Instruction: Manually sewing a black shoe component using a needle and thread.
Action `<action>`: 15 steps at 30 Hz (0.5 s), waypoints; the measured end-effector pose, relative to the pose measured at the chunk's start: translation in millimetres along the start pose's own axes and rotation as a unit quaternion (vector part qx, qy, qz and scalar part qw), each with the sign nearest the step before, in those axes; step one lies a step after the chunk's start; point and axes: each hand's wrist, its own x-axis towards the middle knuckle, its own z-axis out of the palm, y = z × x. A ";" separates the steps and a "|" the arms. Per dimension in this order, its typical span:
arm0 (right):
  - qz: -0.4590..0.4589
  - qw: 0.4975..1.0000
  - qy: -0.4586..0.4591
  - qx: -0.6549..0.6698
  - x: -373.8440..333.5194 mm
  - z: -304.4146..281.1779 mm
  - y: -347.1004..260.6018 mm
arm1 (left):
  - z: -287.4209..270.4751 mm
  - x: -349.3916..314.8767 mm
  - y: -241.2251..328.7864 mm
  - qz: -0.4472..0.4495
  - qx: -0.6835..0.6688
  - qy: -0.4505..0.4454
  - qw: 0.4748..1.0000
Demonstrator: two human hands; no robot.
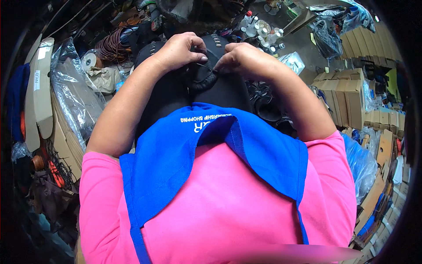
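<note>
Over my lap, a black piece with a curved, ridged edge [205, 82] lies between my black-clad knees; its full shape blends into the dark trousers. My left hand [184, 50] is above its left side, fingers curled and thumb and forefinger pinched together. A thin dark strand [201, 65] runs near that thumb toward the other hand. On the right side, my right hand [246, 61] bends down with its fingertips pinched at the black piece's edge. What lies between those fingertips is too small to tell. A blue apron [167, 149] covers my lap.
Several clear bottles [263, 33] stand on the floor beyond my right hand. Stacked cardboard pieces [340, 90] are at the right, flat cardboard [44, 92] and clear plastic sheeting [72, 88] at the left. A spool [90, 60] and coiled brown cord [115, 46] lie at the far left.
</note>
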 end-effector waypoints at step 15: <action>0.034 0.588 0.319 0.743 -80.6 2.3 59.9 | -38.4 -123.4 8.4 -0.112 0.044 -0.020 0.993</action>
